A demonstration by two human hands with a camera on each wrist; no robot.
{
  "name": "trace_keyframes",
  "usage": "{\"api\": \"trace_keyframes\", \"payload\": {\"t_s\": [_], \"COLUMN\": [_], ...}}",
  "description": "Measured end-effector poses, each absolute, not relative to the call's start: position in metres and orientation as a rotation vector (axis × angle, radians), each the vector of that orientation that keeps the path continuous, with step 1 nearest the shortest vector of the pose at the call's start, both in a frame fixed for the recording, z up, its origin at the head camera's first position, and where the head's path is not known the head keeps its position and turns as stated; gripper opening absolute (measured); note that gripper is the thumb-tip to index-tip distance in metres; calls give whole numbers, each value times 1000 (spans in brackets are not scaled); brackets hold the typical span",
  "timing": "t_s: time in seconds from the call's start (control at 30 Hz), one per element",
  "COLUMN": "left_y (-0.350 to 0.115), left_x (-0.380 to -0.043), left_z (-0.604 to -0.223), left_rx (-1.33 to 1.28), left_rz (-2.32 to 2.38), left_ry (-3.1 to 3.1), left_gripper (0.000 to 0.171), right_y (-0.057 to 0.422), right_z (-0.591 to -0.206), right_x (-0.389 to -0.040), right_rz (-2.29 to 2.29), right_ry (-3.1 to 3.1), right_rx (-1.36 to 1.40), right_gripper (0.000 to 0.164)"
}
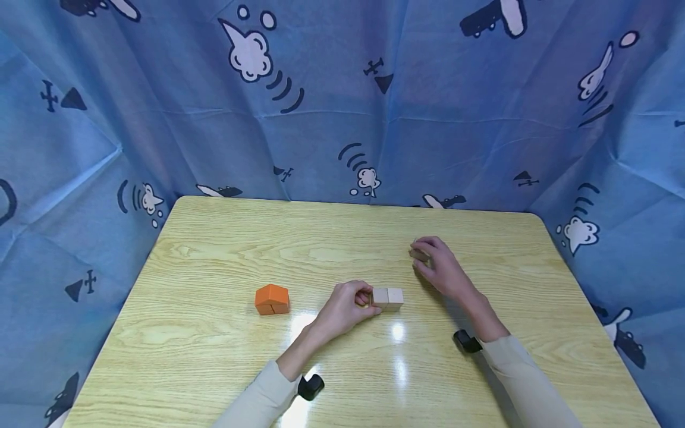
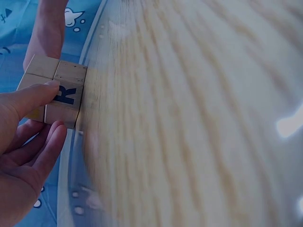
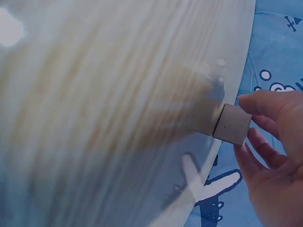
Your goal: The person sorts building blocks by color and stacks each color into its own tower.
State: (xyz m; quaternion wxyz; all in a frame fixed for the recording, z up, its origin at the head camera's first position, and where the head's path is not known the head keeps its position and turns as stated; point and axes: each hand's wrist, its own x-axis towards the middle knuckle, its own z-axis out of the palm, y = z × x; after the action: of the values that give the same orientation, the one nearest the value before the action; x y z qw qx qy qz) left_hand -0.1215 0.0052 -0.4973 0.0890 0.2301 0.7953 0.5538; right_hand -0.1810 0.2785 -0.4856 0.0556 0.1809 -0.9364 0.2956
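My left hand (image 1: 346, 306) grips the left end of a small stack of plain wooden cubes (image 1: 395, 297) near the table's middle. In the left wrist view, the thumb lies over the front of the stack (image 2: 71, 73), beside a cube face with a dark letter R (image 2: 67, 94); the other fingers are at its left side. Farther back on the right, my right hand (image 1: 440, 267) pinches a single wooden cube (image 3: 233, 124) between thumb and fingers. That cube is at the tabletop, its reflection meeting its lower edge. Fingers partly hide it in the head view.
Orange blocks (image 1: 272, 299) stand together left of the left hand, with a peaked outline and a seam in front. The glossy wooden table (image 1: 214, 351) reflects light. A blue patterned cloth (image 1: 321, 107) hangs behind the table and at both sides.
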Motion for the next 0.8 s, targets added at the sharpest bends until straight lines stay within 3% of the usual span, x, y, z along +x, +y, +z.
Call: {"api": "trace_keyframes", "payload": {"t_s": [0.57, 0.8], "left_y": [5, 5], "left_x": [-121, -121], "left_z": [-499, -498], "left_rx": [683, 665], "left_rz": [1642, 1622], "left_ry": [2376, 2381], "left_gripper": [28, 29], "right_y": [285, 292], "right_z": [-485, -485], "right_x": [-193, -193], "right_rz": [1045, 1199], "right_ry": [-2871, -2863], "right_rx": [455, 358], "right_gripper": [15, 21]}}
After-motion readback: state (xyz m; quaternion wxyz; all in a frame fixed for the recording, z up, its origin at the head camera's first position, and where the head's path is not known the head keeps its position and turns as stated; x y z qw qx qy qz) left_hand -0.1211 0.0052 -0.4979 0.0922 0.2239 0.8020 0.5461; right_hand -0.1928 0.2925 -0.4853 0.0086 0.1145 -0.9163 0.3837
